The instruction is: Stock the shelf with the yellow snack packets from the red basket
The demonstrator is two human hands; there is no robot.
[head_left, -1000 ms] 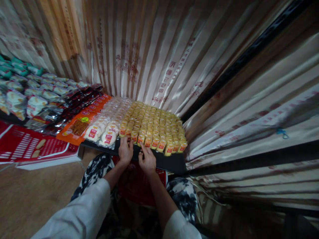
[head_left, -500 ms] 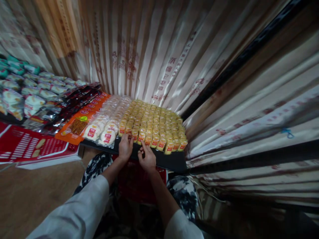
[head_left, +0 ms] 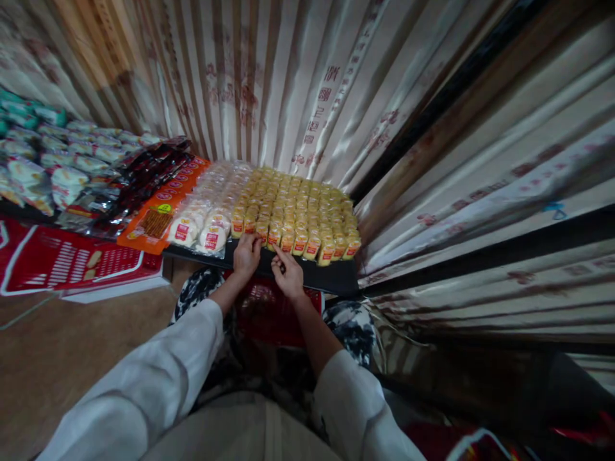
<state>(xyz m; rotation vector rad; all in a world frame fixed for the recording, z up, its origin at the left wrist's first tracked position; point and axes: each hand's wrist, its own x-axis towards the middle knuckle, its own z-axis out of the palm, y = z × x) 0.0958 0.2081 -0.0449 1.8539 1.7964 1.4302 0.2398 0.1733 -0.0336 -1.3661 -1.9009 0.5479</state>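
Observation:
Rows of small yellow cakes in clear wrappers with red labels (head_left: 300,211) stand packed together on a black board (head_left: 331,276). My left hand (head_left: 246,256) is at the front of these rows, its fingertips bent and pressed together on the lower edge of a front wrapped cake. Just to its right is my right hand (head_left: 289,274), index finger stretched out to the base of a neighbouring front cake, the other fingers loosely curled. Left of the cakes lie two rows of round white wrapped biscuits (head_left: 213,235).
Orange snack packs (head_left: 147,227), dark red shiny packs (head_left: 144,182) and white packs (head_left: 72,182) continue leftward. Below them sits a red printed box (head_left: 72,256). A pleated printed curtain (head_left: 278,83) hangs close behind the goods and on the right. My knees (head_left: 350,326) are under the board.
The view has tilted downward, so the goods appear higher and more of my lap shows. Both hands stay at the front row of cakes, with only slight finger movement.

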